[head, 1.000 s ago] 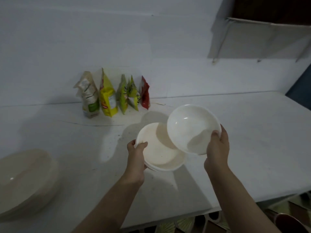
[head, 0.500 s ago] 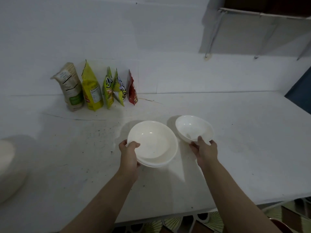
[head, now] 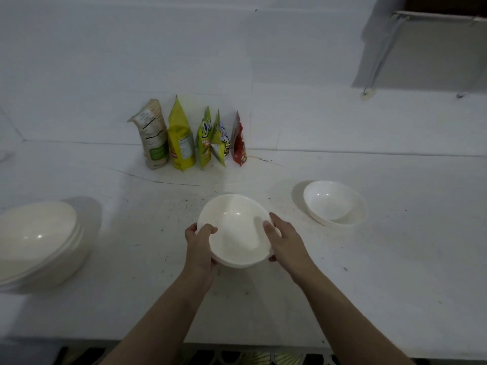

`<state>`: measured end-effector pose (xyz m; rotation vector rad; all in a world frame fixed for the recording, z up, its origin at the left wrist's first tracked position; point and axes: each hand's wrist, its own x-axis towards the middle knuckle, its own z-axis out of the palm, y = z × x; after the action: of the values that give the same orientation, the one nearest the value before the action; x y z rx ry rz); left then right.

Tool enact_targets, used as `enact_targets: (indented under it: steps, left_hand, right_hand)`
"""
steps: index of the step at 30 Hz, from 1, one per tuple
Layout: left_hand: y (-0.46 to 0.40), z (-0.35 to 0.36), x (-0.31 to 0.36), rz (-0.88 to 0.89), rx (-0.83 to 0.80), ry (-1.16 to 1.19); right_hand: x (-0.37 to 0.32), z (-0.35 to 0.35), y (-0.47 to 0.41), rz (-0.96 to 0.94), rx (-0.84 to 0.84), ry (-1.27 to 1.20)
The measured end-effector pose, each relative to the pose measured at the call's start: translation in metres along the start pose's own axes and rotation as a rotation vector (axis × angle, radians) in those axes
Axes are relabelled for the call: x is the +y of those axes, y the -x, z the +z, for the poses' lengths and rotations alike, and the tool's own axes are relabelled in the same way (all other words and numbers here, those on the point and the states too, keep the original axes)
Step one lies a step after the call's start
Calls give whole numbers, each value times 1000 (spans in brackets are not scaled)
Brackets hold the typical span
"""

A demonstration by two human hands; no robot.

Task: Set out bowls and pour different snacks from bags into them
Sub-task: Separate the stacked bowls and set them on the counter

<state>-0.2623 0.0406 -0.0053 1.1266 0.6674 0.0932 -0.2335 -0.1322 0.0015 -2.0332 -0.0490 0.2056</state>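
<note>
At centre frame, just below the middle, a small stack of white bowls is held a little above the worktop between both hands. The bowls look light, rigid and glossy, so probably slippery and liable to chip or crack if dropped; the rim is the sensible place to take hold, thumb inside and fingers under the wall, lifting the top one away from those nested beneath.

The left hand grips the stack at its lower left rim, thumb hooked over the edge and fingers curled underneath. The right hand closes on the right rim, thumb lying inside the top bowl and fingers wrapped around the outside.

One single bowl already sits on the worktop right of centre, well apart from the hands. A taller pile of bowls stands at the left edge. Five snack bags stand upright against the wall in the upper middle, apparently unopened, so pouring has not begun.
</note>
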Motion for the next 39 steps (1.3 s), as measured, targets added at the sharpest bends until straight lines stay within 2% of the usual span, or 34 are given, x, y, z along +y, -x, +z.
enact_targets:
  steps: [2,4,11,13,17,20,30,35,39]
  left_hand:
    - [-4,-9,6,-3,20,32]
    - [-8,-17,12,-15,23,49]
    - [-24,-40,29,13,122,74]
    - [-31,-49,32,5,171,60]
    - [-40,-68,38,-2,243,75]
    - [-43,-79,42,1,262,78]
    - [-47,-89,43,9,215,53]
    - [-36,-83,38,48,132,68]
    - [-29,-79,27,80,114,54]
  right_hand:
    - [-5,8,-15,-74,9,189]
    - [-13,17,-27,-128,62,212]
    - [-47,33,-39,-169,58,-39]
    - [-47,37,-42,-115,61,-133]
    - [-42,43,-52,160,154,-477]
    - [-33,46,-62,271,195,-619]
    - [-16,68,-64,312,294,-729]
    - [-17,74,-39,334,238,-876]
    - [-20,84,-9,294,345,-714]
